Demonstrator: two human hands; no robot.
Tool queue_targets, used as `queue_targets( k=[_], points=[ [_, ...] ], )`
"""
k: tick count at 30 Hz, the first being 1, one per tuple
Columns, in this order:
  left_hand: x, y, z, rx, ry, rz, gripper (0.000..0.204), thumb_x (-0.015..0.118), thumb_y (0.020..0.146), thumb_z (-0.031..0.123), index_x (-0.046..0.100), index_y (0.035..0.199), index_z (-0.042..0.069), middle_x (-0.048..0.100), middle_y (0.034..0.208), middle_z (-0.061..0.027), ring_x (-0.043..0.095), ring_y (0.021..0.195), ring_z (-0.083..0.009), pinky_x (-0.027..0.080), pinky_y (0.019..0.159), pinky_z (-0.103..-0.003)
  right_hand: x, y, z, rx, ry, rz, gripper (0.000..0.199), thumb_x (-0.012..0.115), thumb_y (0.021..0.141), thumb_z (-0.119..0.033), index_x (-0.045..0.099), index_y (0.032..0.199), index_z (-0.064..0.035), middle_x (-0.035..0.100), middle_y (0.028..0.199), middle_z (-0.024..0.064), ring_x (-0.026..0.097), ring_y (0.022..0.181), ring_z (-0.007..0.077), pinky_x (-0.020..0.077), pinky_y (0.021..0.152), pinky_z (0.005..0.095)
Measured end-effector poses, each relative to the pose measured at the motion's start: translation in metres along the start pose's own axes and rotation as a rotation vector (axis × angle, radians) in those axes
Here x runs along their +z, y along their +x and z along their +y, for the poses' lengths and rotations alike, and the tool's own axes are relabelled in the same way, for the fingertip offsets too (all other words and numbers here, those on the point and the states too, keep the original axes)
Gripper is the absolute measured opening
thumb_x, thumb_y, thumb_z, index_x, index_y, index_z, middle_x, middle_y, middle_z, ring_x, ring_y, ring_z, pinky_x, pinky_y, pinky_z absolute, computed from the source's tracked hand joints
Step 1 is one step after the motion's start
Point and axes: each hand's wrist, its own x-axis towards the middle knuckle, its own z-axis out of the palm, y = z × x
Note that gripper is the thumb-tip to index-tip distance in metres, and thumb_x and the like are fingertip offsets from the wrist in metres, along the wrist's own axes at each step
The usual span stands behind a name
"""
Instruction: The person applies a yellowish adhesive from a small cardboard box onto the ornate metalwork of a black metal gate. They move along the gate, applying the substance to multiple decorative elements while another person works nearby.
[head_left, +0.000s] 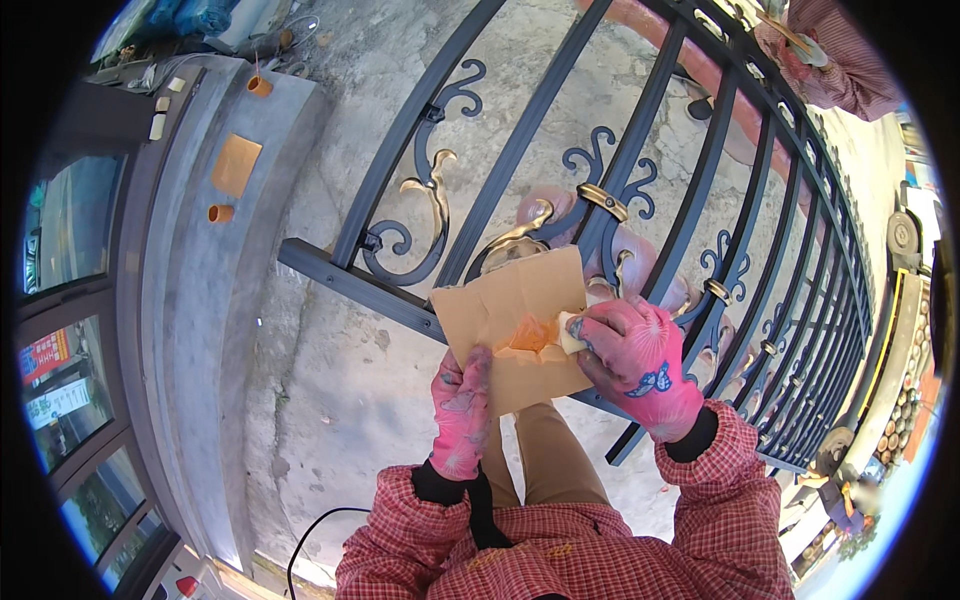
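Left hand [462, 420] grips cardboard [470, 310] bearing an orange smear [528, 336]. Right hand [645, 365] holds a pale sponge [571, 336] at the smear. Beyond: black fence [525, 141], gold-accented. Left ledge [208, 330]: 2 cups [220, 213], 1 card [236, 165]. Co-worker [855, 60], upper right.

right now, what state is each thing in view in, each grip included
left grip: gloved, shut on the cardboard's near edge
right grip: gloved, pinching the pale pad
cardboard piece: creased, smeared orange
pale pad: pinched at the cardboard; contact unclear
metal railing: dark, with some ornaments partly gold
flat sheet: lying on the grey ledge
small orange-brown cylinder: on the ledge, unheld
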Motion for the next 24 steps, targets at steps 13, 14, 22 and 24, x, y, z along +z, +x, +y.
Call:
queue_targets(
  k=[13, 14, 22, 24],
  points=[
    [-0.07, -0.016, -0.002, -0.042, 0.017, 0.003, 0.026, 0.057, 0.094, 0.017, 0.053, 0.117, 0.007, 0.06, 0.107, -0.0025, 0.06, 0.092, -0.0115, 0.052, 0.081, -0.029, 0.002, -0.042, 0.054, 0.443, 0.111, 0.316, 0.029, 0.067, 0.068, -0.002, 0.065, 0.097, -0.003, 0.063, 0.098, 0.0124, 0.063, 0.087, 0.0298, 0.0502, 0.075, 0.0334],
    [-0.076, -0.017, -0.003, -0.051, 0.033, -0.002, 0.028, 0.057, 0.094, 0.02, 0.052, 0.118, 0.007, 0.06, 0.111, -0.0042, 0.061, 0.096, -0.0134, 0.054, 0.083, -0.031, 0.008, -0.042, 0.07, 0.466, 0.123, 0.324, 0.028, 0.066, 0.069, -0.002, 0.065, 0.097, -0.0022, 0.063, 0.099, 0.0131, 0.063, 0.088, 0.0298, 0.0501, 0.076, 0.0325],
    [-0.073, -0.034, -0.005, -0.018, 0.069, 0.059, 0.035, 0.06, 0.092, 0.025, 0.05, 0.12, 0.007, 0.06, 0.113, -0.0069, 0.063, 0.096, -0.0158, 0.055, 0.08, -0.032, 0.033, -0.015, 0.128, 0.426, 0.03, 0.19, 0.028, 0.066, 0.069, -0.003, 0.067, 0.097, -0.0084, 0.064, 0.099, 0.0096, 0.063, 0.088, 0.0302, 0.0508, 0.075, 0.0346],
    [-0.07, -0.038, -0.008, -0.026, 0.062, 0.095, 0.037, 0.06, 0.092, 0.026, 0.049, 0.122, 0.007, 0.06, 0.114, -0.0071, 0.063, 0.097, -0.0164, 0.055, 0.08, -0.032, 0.031, -0.012, 0.13, 0.409, 0.017, 0.209, 0.027, 0.066, 0.069, -0.004, 0.067, 0.096, -0.0084, 0.063, 0.097, 0.0095, 0.062, 0.089, 0.0306, 0.0507, 0.075, 0.0359]
  ],
)
